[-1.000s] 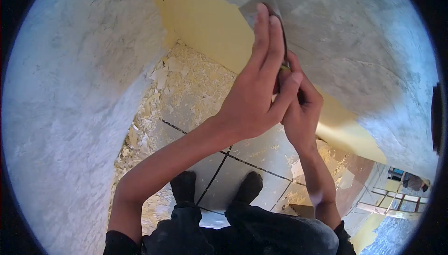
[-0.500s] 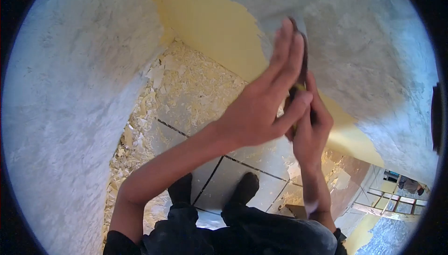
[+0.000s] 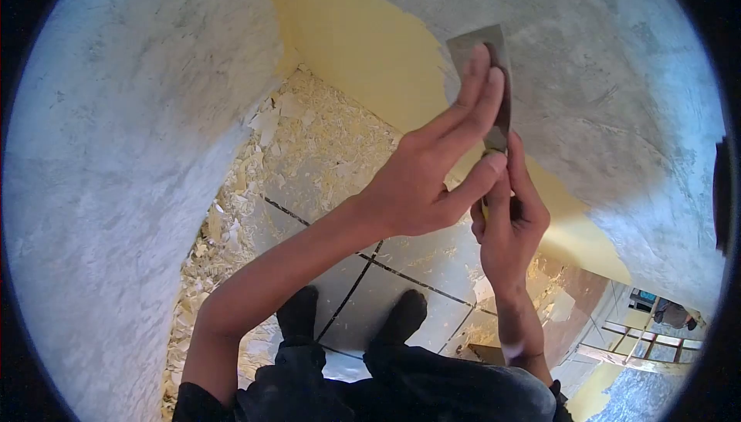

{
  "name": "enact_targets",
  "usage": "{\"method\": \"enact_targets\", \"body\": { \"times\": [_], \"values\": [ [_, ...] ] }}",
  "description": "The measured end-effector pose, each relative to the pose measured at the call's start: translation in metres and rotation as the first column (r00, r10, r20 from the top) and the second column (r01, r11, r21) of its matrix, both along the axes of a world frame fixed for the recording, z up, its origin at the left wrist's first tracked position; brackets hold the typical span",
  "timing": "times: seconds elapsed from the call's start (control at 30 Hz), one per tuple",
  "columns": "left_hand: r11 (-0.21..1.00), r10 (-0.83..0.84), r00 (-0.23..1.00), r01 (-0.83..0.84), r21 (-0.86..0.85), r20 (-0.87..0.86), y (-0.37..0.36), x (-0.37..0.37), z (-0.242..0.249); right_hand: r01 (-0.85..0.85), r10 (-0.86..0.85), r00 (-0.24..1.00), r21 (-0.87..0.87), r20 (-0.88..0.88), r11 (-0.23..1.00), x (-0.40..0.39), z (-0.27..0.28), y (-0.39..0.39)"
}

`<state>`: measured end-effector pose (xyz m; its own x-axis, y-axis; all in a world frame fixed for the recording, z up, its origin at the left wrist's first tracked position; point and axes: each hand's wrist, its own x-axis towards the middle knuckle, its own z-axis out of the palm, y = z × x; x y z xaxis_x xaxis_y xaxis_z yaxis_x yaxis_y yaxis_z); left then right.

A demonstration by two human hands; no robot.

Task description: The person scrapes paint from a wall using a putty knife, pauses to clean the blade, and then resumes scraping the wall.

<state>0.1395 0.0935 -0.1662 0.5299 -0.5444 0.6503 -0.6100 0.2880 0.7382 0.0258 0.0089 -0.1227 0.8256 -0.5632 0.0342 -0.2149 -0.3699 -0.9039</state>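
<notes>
A putty knife with a wide metal blade [image 3: 462, 42] and a partly hidden yellow-and-black handle lies against the wall. My right hand [image 3: 512, 229] is closed around the handle, its index finger reaching up toward the blade. On the blade rest the outstretched fingers of my left hand [image 3: 432, 167], lying flat, while its thumb sits by the handle beside my right fingers. Yellow paint [image 3: 363, 44] covers part of the wall to the left of the blade. Bare grey wall [image 3: 579, 59] shows behind the blade and to its right.
Curled paint scrapings [image 3: 324, 125] cover the tiled floor [image 3: 409, 260] along the walls. Another grey wall [image 3: 131, 136] rises on the left and meets the yellow patch at a corner. My feet [image 3: 405, 314] stand on the tiles. A ladder-like frame [image 3: 644, 342] shows at far right.
The blade has turned so that its broad face shows more clearly. My left fingertips have shifted slightly down along with it, and both hands keep their places on the putty knife.
</notes>
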Motion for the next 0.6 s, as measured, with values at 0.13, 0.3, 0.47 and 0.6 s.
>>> {"method": "enact_targets", "body": {
  "times": [0.13,0.3,0.47,0.6],
  "values": [
    [0.996,0.088,0.996,-0.088,-0.033,0.017,-0.008,-0.002,-0.006,-0.048,0.063,0.993,-0.152,0.096,0.987,0.014,-0.017,-0.012],
    [0.997,-0.012,0.998,0.007,0.071,0.064,0.002,0.001,0.003,0.004,-0.003,1.0,-0.053,0.025,0.999,-0.006,-0.008,-0.004],
    [0.99,0.138,0.99,-0.136,-0.035,0.035,-0.009,0.006,-0.008,-0.131,0.147,0.987,-0.2,0.068,0.971,0.03,-0.006,-0.003],
    [0.996,0.008,0.997,-0.015,0.088,0.076,-0.001,-0.001,0.002,-0.008,0.01,0.995,-0.016,0.095,1.0,0.002,-0.015,-0.005]
  ]
}}
